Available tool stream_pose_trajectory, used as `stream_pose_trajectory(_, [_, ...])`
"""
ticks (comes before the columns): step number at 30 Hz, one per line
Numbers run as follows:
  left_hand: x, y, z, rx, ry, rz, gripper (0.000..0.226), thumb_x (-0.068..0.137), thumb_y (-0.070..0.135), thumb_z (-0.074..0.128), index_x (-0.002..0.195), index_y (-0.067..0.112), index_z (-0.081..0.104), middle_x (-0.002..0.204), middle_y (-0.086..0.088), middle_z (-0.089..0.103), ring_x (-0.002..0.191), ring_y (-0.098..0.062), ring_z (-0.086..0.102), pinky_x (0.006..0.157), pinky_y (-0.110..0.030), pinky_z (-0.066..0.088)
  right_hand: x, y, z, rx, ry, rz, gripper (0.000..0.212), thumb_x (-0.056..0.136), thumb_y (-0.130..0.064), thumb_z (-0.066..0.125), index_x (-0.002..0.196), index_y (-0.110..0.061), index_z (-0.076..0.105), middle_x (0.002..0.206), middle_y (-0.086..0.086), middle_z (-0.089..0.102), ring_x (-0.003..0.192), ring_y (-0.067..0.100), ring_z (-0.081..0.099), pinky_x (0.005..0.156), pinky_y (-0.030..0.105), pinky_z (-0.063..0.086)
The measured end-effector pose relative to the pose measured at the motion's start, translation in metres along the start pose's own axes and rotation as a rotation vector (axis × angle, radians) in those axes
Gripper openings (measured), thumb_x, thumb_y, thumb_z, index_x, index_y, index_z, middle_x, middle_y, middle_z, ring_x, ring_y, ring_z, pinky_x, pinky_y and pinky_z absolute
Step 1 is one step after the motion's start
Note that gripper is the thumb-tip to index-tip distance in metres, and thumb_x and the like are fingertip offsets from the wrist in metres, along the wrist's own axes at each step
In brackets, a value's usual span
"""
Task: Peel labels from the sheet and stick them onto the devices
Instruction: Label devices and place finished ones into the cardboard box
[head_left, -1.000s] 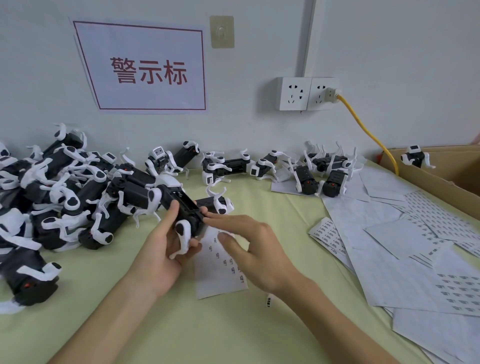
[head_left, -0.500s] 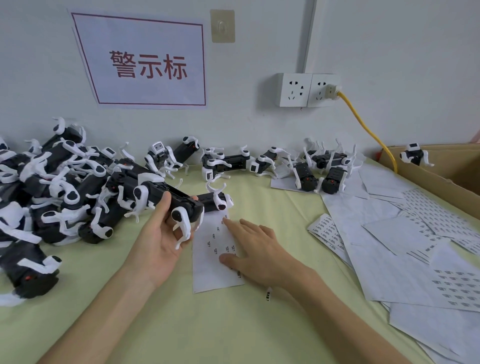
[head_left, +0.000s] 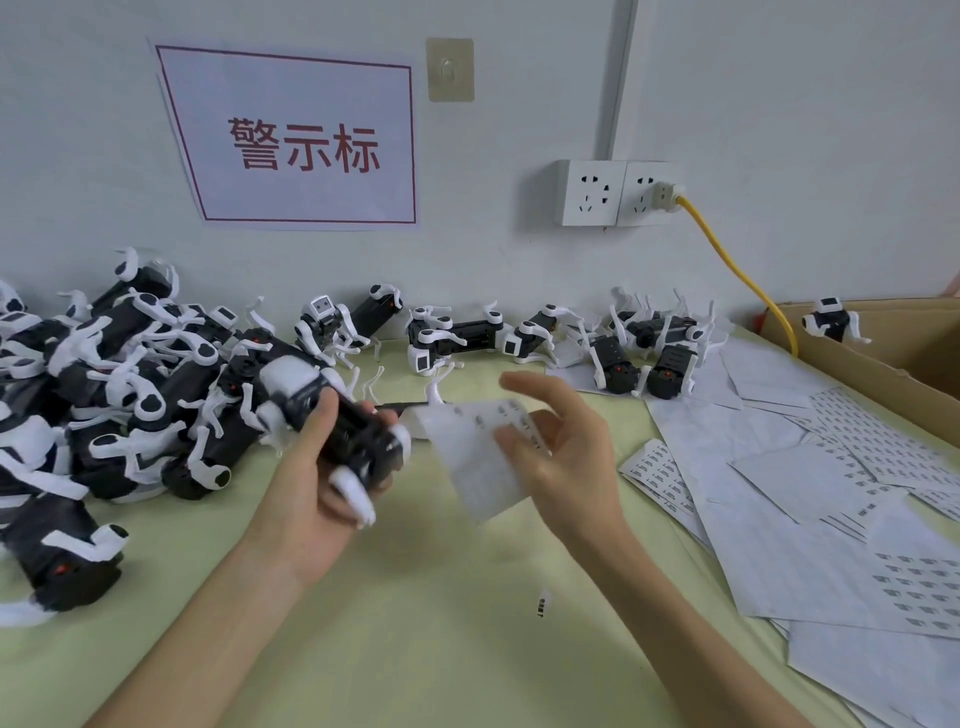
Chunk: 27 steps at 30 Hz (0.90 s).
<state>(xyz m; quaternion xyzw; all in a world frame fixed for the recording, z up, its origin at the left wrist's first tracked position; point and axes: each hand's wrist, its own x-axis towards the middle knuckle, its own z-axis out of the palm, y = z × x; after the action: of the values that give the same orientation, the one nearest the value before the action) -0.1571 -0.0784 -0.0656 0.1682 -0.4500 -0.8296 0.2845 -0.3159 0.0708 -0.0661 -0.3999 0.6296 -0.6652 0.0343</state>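
While holding label sheet clear of table, readying a peel.
Pinches it between thumb and fingers of right hand, just beside the black-and-white robot dog gripped in left hand. Appears to be between labels: none visibly lifted yet. Next calls for catching one label's edge, then pressing it onto the held dog's body. Beyond: heap of robot dogs at left, loose label sheets at right.

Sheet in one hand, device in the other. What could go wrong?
The right hand holds the label sheet in the air, unsupported: a label may crease on peeling.
The left hand alone grips the device, legs dangling: it may twist.
A loose label on the table could get lost.
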Motion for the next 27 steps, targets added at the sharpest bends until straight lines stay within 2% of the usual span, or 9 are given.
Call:
stream_pose_trajectory(2, [-0.002,0.001,0.001,0.045,-0.02,-0.017,0.047,0.043,0.062,0.096,0.069,0.031,0.074,0.092,0.008,0.073,0.08,-0.006,0.069,0.066,-0.027,0.016,0.002,-0.005,-0.005,0.146,0.074,-0.065,0.049,0.083,0.013,0.065,0.114,-0.025,0.067,0.109,-0.006,0.074,0.09,0.018,0.07,0.076,0.032,0.058])
stream_pose_trajectory(4, [-0.006,0.0,0.005,0.094,-0.113,-0.048,0.029,0.058,0.053,0.091,0.072,0.032,0.077,0.104,0.006,0.074,0.088,-0.009,0.066,0.067,-0.026,0.027,0.004,-0.008,-0.008,0.239,0.088,-0.089,0.046,0.08,0.012,0.063,0.115,-0.018,0.065,0.112,-0.013,0.072,0.094,0.011,0.071,0.074,0.023,0.056])
stream_pose_trajectory(6, [-0.01,-0.004,0.008,0.08,-0.208,-0.073,0.028,0.062,0.042,0.093,0.08,0.029,0.077,0.117,0.002,0.069,0.094,-0.017,0.065,0.074,-0.025,0.049,0.002,-0.009,-0.007,0.269,0.069,-0.073,0.044,0.078,0.006,0.063,0.114,-0.019,0.065,0.109,-0.016,0.071,0.094,0.014,0.072,0.071,0.03,0.059])
stream_pose_trajectory(8, [-0.014,-0.005,0.009,0.043,-0.24,-0.123,0.047,0.05,0.038,0.101,0.086,0.022,0.075,0.125,-0.007,0.061,0.098,-0.025,0.069,0.069,-0.03,0.058,-0.001,-0.009,-0.003,0.219,0.045,-0.063,0.043,0.078,0.003,0.064,0.112,-0.023,0.066,0.113,-0.016,0.07,0.097,0.018,0.072,0.073,0.043,0.062])
stream_pose_trajectory(10, [-0.02,-0.006,0.011,0.128,-0.288,-0.157,0.061,0.047,0.043,0.101,0.1,0.02,0.08,0.127,-0.008,0.067,0.103,-0.024,0.071,0.072,-0.031,0.059,-0.004,-0.008,0.002,0.157,-0.012,-0.062,0.043,0.08,0.005,0.067,0.112,-0.023,0.067,0.116,-0.01,0.069,0.1,0.021,0.071,0.078,0.047,0.061])
stream_pose_trajectory(14, [-0.023,-0.006,0.018,0.257,-0.301,-0.152,0.084,0.051,0.054,0.096,0.126,0.026,0.072,0.134,-0.007,0.063,0.105,-0.022,0.068,0.078,-0.028,0.058,-0.005,-0.008,0.003,0.146,-0.076,-0.079,0.044,0.078,0.003,0.072,0.106,-0.03,0.069,0.112,-0.009,0.072,0.106,0.016,0.068,0.086,0.026,0.055])
stream_pose_trajectory(20, [-0.022,-0.006,0.02,0.293,-0.274,-0.09,0.082,0.053,0.059,0.094,0.127,0.034,0.071,0.136,0.002,0.066,0.104,-0.02,0.07,0.082,-0.027,0.058,-0.001,-0.003,0.001,-0.114,-0.065,-0.137,0.022,0.087,-0.006,0.075,0.103,-0.021,0.075,0.102,-0.012,0.07,0.102,0.013,0.066,0.083,0.03,0.053])
stream_pose_trajectory(25, [-0.02,-0.01,0.022,0.385,-0.262,-0.057,0.081,0.054,0.063,0.091,0.127,0.036,0.07,0.139,0.005,0.064,0.125,-0.018,0.063,0.091,-0.029,0.056,0.001,0.004,-0.003,-0.28,-0.112,-0.183,0.025,0.087,-0.008,0.076,0.106,-0.023,0.077,0.107,-0.012,0.065,0.105,0.007,0.061,0.081,0.01,0.041])
stream_pose_trajectory(27, [-0.02,-0.01,0.023,0.39,-0.253,-0.049,0.077,0.057,0.061,0.09,0.128,0.037,0.07,0.14,0.007,0.064,0.127,-0.016,0.061,0.089,-0.027,0.056,0.002,0.007,-0.003,-0.341,-0.12,-0.205,0.022,0.087,-0.01,0.078,0.105,-0.022,0.079,0.105,-0.008,0.064,0.103,0.008,0.06,0.084,0.011,0.039])
